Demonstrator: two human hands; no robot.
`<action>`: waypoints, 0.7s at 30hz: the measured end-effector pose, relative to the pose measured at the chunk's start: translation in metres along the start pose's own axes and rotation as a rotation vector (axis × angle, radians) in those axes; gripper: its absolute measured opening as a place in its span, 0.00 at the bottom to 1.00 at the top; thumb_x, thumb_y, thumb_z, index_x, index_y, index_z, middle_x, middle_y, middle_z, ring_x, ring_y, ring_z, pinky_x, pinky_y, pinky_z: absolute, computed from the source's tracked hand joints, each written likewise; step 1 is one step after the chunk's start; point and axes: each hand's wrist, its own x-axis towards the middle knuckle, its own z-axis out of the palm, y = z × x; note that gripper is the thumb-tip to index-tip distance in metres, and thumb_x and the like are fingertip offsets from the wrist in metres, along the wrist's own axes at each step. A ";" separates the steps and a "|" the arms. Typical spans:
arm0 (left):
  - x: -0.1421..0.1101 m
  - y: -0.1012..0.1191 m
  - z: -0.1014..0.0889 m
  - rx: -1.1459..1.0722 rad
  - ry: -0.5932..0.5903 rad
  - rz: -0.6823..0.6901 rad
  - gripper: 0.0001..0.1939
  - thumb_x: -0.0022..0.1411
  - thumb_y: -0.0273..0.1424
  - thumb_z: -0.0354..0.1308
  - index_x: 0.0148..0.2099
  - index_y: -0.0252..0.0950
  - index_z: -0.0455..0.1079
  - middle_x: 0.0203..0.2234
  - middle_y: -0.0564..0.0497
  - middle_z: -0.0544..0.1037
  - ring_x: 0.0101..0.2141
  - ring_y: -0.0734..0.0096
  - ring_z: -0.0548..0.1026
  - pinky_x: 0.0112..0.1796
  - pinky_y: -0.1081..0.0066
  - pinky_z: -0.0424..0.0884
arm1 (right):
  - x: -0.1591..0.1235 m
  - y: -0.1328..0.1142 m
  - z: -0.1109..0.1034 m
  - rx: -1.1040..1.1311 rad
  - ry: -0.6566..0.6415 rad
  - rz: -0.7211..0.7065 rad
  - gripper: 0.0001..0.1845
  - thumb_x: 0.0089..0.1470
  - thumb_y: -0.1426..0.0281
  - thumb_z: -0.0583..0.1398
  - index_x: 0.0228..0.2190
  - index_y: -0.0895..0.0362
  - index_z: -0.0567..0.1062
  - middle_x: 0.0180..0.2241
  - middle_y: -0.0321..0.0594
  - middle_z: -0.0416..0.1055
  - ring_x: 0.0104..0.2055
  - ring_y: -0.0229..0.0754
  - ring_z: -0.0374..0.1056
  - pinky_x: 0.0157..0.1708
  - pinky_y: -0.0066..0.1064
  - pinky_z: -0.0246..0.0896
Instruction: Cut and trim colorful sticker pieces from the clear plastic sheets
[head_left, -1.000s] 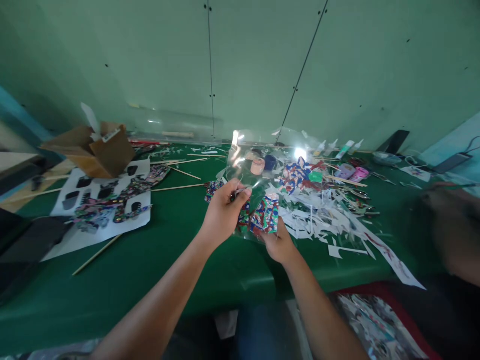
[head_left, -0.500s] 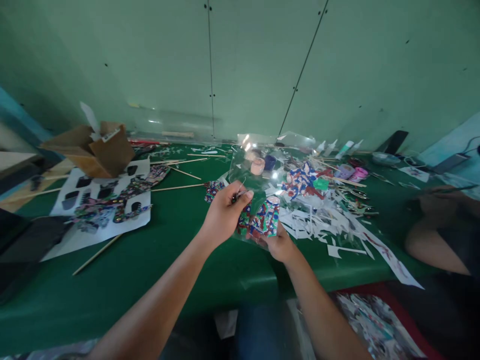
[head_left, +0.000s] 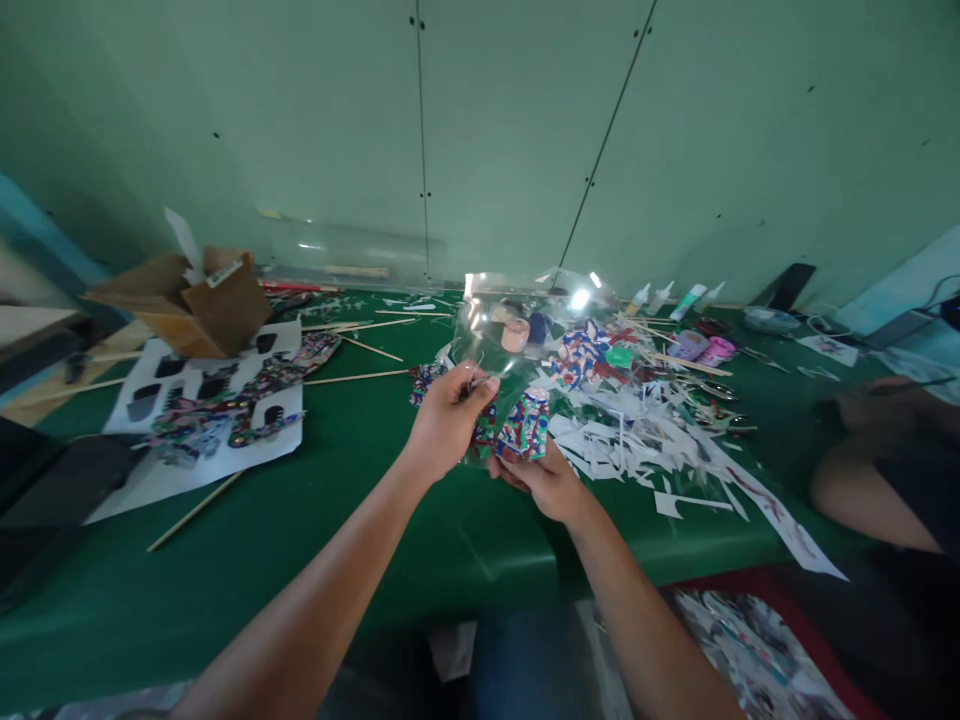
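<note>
In front of me a clear plastic sheet [head_left: 495, 372] is held up over the table, glossy with reflections. My left hand [head_left: 444, 418] pinches its left side between thumb and fingers; a small dark bit shows at the grip, too unclear to name. My right hand [head_left: 551, 482] is closed on the sheet's lower edge from below, its fingers partly behind it. Beside those fingers is a cut-out piece with a blue, red, green and white pattern [head_left: 526, 428]. Another patterned piece on a stick [head_left: 426, 384] lies just left of my left hand.
White paper scraps [head_left: 622, 440] pile up on the green table cover [head_left: 337, 540], right of my hands. Glue bottles [head_left: 688, 302] and pink tape rolls [head_left: 716, 350] stand behind. At left are a cardboard box [head_left: 202, 310] and a printed sheet [head_left: 277, 455]. Another person's arm [head_left: 870, 480] is at right.
The sheet has shifted slightly left and tilted, so its reflections have moved. My right hand has drawn a little to the left, with more of its fingers showing under the sheet.
</note>
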 end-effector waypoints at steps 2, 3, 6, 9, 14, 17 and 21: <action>0.003 -0.002 0.000 0.009 0.011 -0.008 0.14 0.62 0.36 0.53 0.27 0.37 0.57 0.20 0.57 0.56 0.23 0.77 0.56 0.25 0.72 0.53 | 0.002 0.001 -0.001 -0.001 -0.003 -0.006 0.18 0.60 0.57 0.53 0.27 0.57 0.69 0.20 0.30 0.56 0.19 0.31 0.48 0.17 0.26 0.42; 0.004 -0.002 0.000 0.019 0.012 -0.012 0.14 0.62 0.36 0.53 0.27 0.37 0.57 0.20 0.57 0.56 0.23 0.77 0.56 0.24 0.72 0.53 | 0.003 0.001 -0.002 0.005 -0.002 -0.006 0.19 0.60 0.57 0.53 0.26 0.57 0.69 0.20 0.30 0.55 0.18 0.31 0.48 0.17 0.26 0.42; 0.008 -0.004 0.001 0.060 0.029 -0.016 0.13 0.62 0.36 0.53 0.27 0.37 0.58 0.19 0.57 0.56 0.22 0.77 0.56 0.24 0.73 0.53 | 0.005 0.002 -0.005 0.003 -0.017 0.018 0.20 0.60 0.55 0.52 0.26 0.57 0.69 0.18 0.29 0.53 0.18 0.32 0.48 0.18 0.26 0.42; 0.017 -0.009 0.001 0.081 0.087 0.000 0.13 0.61 0.36 0.53 0.27 0.37 0.59 0.19 0.57 0.58 0.23 0.77 0.58 0.24 0.74 0.55 | 0.008 -0.002 -0.007 -0.124 -0.043 0.057 0.23 0.61 0.54 0.50 0.25 0.58 0.69 0.18 0.30 0.53 0.20 0.33 0.51 0.21 0.27 0.45; 0.044 -0.022 -0.009 0.077 0.231 0.037 0.11 0.60 0.35 0.54 0.27 0.36 0.60 0.20 0.57 0.59 0.23 0.77 0.59 0.24 0.75 0.57 | 0.014 -0.012 -0.009 -0.486 -0.040 0.128 0.18 0.63 0.63 0.49 0.28 0.57 0.71 0.20 0.31 0.58 0.23 0.33 0.55 0.27 0.27 0.49; 0.060 -0.022 -0.026 0.087 0.242 0.034 0.11 0.58 0.36 0.55 0.27 0.36 0.62 0.21 0.56 0.61 0.23 0.78 0.60 0.24 0.76 0.59 | 0.014 -0.018 -0.013 -0.629 -0.046 0.276 0.15 0.62 0.67 0.50 0.27 0.56 0.71 0.24 0.34 0.64 0.25 0.34 0.58 0.27 0.28 0.49; 0.075 -0.010 -0.054 0.094 0.278 -0.061 0.11 0.55 0.39 0.57 0.32 0.36 0.67 0.23 0.55 0.65 0.22 0.77 0.62 0.21 0.77 0.61 | 0.015 -0.032 -0.025 -0.630 -0.167 0.400 0.17 0.61 0.59 0.52 0.25 0.55 0.68 0.22 0.32 0.60 0.22 0.33 0.54 0.24 0.28 0.47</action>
